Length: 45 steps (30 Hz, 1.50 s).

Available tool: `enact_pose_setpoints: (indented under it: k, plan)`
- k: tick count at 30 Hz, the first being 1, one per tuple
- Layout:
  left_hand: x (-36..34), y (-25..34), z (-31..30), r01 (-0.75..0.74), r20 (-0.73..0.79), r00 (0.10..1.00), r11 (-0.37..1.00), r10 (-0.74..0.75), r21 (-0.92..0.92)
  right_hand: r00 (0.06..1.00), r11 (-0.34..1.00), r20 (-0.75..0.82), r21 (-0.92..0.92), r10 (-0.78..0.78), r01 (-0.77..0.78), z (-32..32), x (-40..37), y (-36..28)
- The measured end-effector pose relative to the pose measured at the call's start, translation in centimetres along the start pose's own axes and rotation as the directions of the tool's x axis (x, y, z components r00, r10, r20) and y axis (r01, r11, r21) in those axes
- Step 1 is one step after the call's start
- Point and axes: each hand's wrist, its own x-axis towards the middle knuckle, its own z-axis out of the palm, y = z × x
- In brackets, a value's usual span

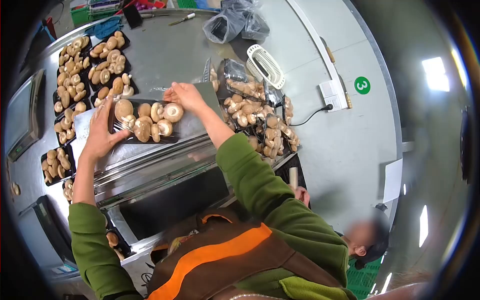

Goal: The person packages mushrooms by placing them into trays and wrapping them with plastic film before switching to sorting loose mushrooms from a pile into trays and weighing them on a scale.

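A black tray of brown mushrooms (142,130) lies in front of me on the metal worktop, near its front edge. My left hand (101,134) grips the tray's left end, thumb over the near side and fingers along the far side. At the tray's far right corner is my right hand (186,98), its fingers closed on clear plastic film (159,90). Some of the film's edge is hidden by the fingers. Shiny film also shows over the mushrooms.
Black trays of mushrooms (75,65) stand in rows at left. Film-wrapped mushroom packs (245,107) are heaped at right, beside a white plastic basket (265,67). A knife (182,19) and plastic bags (225,25) lie at the back. Another person (367,235) is at lower right.
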Motion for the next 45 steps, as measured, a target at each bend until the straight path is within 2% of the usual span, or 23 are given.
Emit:
enact_pose_setpoints:
  k: [1,3,5,9,11,14,16,17,19,20,21,22,23,25,27,29,31,34,35,37,39,41,45]
  plan:
    - [0.3,0.2,-0.4,-0.008,0.027,1.0,0.999,0.009,-0.05,1.0,1.0,0.012,0.001,-0.005,0.005,0.0,0.4,0.3]
    - [1.2,0.0,0.1,-0.027,0.075,0.997,0.991,0.018,0.13,0.999,0.998,0.01,-0.035,-0.045,0.045,0.4,0.5,0.8]
    - [2.0,-0.1,-0.3,0.068,0.169,0.982,0.992,-0.086,0.111,0.998,0.997,0.014,-0.051,-0.064,0.065,0.4,0.5,1.0]
    - [0.7,0.0,-0.3,-0.121,0.095,0.989,0.991,0.115,0.057,0.997,0.993,0.078,-0.117,-0.016,0.025,0.1,-0.6,0.4]
    - [-1.1,1.8,-0.5,-0.1,-0.053,0.994,0.995,0.099,-0.022,0.996,0.991,0.091,-0.128,-0.015,0.027,-0.4,-1.0,0.2]
    - [-2.9,1.5,-0.2,0.072,0.003,0.997,0.996,-0.072,-0.062,0.984,0.943,0.171,-0.317,-0.042,0.096,-0.9,-1.5,-0.8]
    - [-3.4,0.7,0.5,0.12,0.022,0.993,0.985,-0.118,-0.128,0.959,0.891,0.183,-0.437,0.218,-0.119,-1.1,-2.0,-3.3]
    - [-3.5,0.5,0.9,0.168,0.039,0.986,0.967,-0.163,-0.193,0.96,0.89,0.173,-0.437,0.221,-0.126,-1.3,-2.2,-4.3]
    - [-3.7,0.7,0.7,0.214,0.071,0.977,0.932,-0.202,-0.291,0.852,0.79,0.234,-0.542,0.469,-0.287,-2.5,-2.8,-5.1]
    - [-3.6,-0.1,1.1,0.156,0.037,0.987,0.92,-0.153,-0.359,0.765,0.841,0.382,-0.391,0.518,-0.374,-3.9,-4.0,-5.3]
    - [-3.8,-0.5,1.2,0.111,-0.008,0.992,0.901,-0.126,-0.42,0.767,0.84,0.375,-0.387,0.52,-0.38,-4.5,-4.8,-4.5]
    - [-3.6,1.1,-0.1,0.297,0.114,0.951,0.739,-0.289,-0.605,0.799,0.908,0.432,-0.235,0.417,-0.347,-5.0,-5.7,-3.3]
    - [-3.4,0.2,-0.9,0.377,0.232,0.926,0.742,-0.298,-0.554,0.827,0.948,0.471,-0.075,0.306,-0.308,-5.5,-6.2,-2.2]
    - [-3.0,-1.2,-1.3,0.503,0.363,0.864,0.596,-0.348,-0.626,0.837,0.945,0.44,-0.144,0.326,-0.293,-5.7,-7.1,-0.7]
    - [-2.7,-1.6,-1.8,0.581,0.457,0.813,0.553,-0.361,-0.597,0.939,0.974,0.271,0.021,0.212,-0.226,-4.9,-7.5,0.9]
    - [-3.0,-3.3,-0.7,0.58,0.428,0.815,0.519,-0.392,-0.629,0.964,0.987,0.213,-0.007,0.159,-0.161,-3.8,-8.0,2.1]
    - [-2.8,-3.7,1.3,0.503,0.187,0.844,0.618,-0.503,-0.604,0.998,0.986,-0.035,0.162,0.054,-0.047,-2.6,-8.9,2.2]
    - [-1.6,0.7,1.2,0.548,-0.026,0.793,0.731,-0.609,-0.405,0.973,0.975,-0.182,0.197,0.142,-0.106,0.2,-8.8,1.6]
    - [-1.7,-0.3,2.3,0.545,-0.024,0.796,0.732,-0.605,-0.409,0.944,0.973,-0.277,0.19,0.178,-0.128,1.1,-8.9,1.1]
    - [-1.0,-1.7,3.9,0.3,-0.257,0.879,0.884,-0.402,-0.358,0.936,0.986,-0.338,0.158,0.097,-0.045,1.4,-9.9,1.0]
    - [-3.4,0.9,2.4,0.274,-0.21,0.893,0.85,-0.399,-0.45,0.91,0.977,-0.413,0.181,-0.026,0.11,1.8,-14.3,0.1]
    - [-7.0,4.0,0.5,0.331,-0.012,0.896,0.686,-0.444,-0.648,0.916,0.972,-0.401,0.209,-0.013,0.106,1.9,-19.6,-0.5]
    - [-16.2,10.3,-1.5,0.522,0.146,0.826,0.64,-0.544,-0.564,0.956,0.893,-0.189,0.433,0.225,-0.125,2.0,-28.5,2.4]
